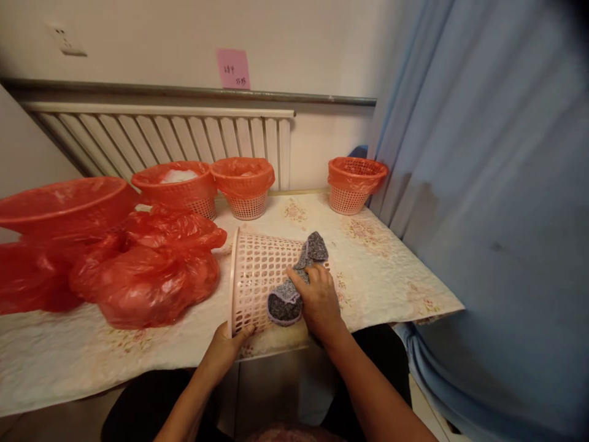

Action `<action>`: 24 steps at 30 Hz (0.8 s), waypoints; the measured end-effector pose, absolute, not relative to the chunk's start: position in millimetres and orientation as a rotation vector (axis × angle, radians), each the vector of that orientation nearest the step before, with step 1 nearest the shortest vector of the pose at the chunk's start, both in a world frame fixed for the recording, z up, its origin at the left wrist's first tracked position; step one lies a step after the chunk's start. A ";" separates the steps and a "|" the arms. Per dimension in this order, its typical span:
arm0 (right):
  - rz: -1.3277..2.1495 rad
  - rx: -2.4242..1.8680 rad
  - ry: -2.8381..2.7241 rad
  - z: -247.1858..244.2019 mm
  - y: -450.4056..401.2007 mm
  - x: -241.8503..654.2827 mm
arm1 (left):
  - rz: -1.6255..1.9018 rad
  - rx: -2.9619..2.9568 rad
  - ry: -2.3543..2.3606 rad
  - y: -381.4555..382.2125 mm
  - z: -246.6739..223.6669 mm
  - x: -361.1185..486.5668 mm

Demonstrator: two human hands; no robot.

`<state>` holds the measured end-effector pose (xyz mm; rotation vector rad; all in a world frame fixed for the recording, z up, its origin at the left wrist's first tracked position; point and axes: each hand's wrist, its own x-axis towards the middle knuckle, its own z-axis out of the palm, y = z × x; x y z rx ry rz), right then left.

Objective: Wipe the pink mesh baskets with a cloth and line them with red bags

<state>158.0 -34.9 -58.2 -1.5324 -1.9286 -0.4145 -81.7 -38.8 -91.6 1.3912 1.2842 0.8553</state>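
A pale pink plastic basket (257, 270) with a lattice wall lies on its side near the table's front edge, its rim facing left. My left hand (226, 350) grips that rim low down, the thumb lying along the outer wall. In my right hand (319, 301) is a grey knitted cloth (285, 301) with purple edging, bunched in the middle and pressed against the basket's side. One end of the cloth sticks out above my fingers, the other below them to the left. The inside of the basket is hidden by its wall.
Filled red plastic bags (159, 282) lie at the left beside a large red-lined bin (69, 202). Behind stand red-lined baskets (248, 205), another (350, 199) at the back right. A blue curtain (483, 215) hangs along the right side, a radiator (184, 135) behind the table.
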 end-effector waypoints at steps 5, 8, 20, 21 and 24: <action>-0.422 -1.554 -1.973 -55.6 -35.2 156.1 | 0.856 1.410 1.268 -40.2 -90.4 -80.3; -0.412 -1.553 -1.962 -58.4 -36.4 155.9 | 0.866 1.421 1.251 -40.4 -94.5 -81.0; -0.373 -1.499 -1.897 -66.7 -41.5 152.4 | 0.865 1.465 1.252 -41.2 -101.7 -82.7; -0.365 -1.490 -1.886 -68.2 -41.9 152.0 | 0.866 1.464 1.250 -41.3 -101.9 -82.7; -0.353 -1.474 -1.849 -72.4 -43.3 151.0 | 0.867 1.456 1.240 -42.3 -102.2 -82.4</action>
